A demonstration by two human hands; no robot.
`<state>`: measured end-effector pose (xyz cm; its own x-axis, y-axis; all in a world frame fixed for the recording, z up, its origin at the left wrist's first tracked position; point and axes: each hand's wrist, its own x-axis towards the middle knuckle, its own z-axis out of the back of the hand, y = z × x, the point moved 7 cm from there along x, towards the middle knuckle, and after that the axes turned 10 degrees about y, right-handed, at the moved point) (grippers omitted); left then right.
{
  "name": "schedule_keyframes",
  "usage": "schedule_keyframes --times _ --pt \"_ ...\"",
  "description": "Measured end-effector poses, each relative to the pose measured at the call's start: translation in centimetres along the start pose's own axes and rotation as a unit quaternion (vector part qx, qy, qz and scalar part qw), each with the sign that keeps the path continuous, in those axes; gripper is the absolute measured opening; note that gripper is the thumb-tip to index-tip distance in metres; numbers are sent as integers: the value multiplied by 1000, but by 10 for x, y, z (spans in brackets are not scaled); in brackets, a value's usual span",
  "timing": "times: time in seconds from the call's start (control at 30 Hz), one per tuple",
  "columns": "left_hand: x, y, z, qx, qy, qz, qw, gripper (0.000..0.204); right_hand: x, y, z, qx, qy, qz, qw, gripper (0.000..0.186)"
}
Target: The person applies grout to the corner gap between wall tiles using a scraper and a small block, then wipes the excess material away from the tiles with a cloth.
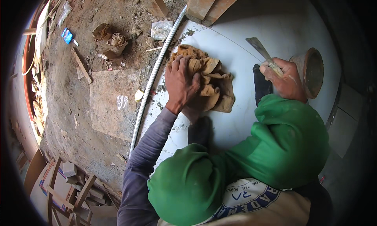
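Observation:
My left hand (181, 81) rests with curled fingers on a crumpled, dirty tan cloth (216, 90) lying on white tiles (231, 45), gripping it near the metal edge strip (153, 79). My right hand (286, 79) holds a putty knife (261, 49) by its handle, blade tilted up to the left over the tiles. Just right of that hand is a round, dirty container (314, 71), partly behind it. My black-socked feet (262, 82) are below, between the cloth and the knife, and my green-clad knees (290, 139) fill the lower middle.
Beyond the strip lies rough dirt ground (66, 116) with crumpled brown paper (112, 45), a blue packet (67, 35), plastic scraps and a wood stick (81, 65). Wooden boards (212, 2) stand at the top. Timber, blocks (70, 169) and cardboard are piled at lower left.

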<state>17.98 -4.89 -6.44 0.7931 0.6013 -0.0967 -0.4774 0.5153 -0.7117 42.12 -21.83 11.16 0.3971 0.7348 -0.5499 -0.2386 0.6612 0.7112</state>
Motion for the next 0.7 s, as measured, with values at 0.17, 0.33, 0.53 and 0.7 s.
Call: schedule_keyframes --times 0.17,0.33,0.53,0.7 --pt "16 -34 25 54 46 -33 997 73 30 -4 -11 24 72 18 997 30" --pt "74 -28 4 169 37 -69 983 74 37 -28 3 55 110 -7 992 31" --pt "18 7 38 165 74 -12 984 69 40 -67 44 82 95 -27 992 34" --pt "-87 41 82 104 448 209 863 61 103 -123 76 97 78 -12 992 32"
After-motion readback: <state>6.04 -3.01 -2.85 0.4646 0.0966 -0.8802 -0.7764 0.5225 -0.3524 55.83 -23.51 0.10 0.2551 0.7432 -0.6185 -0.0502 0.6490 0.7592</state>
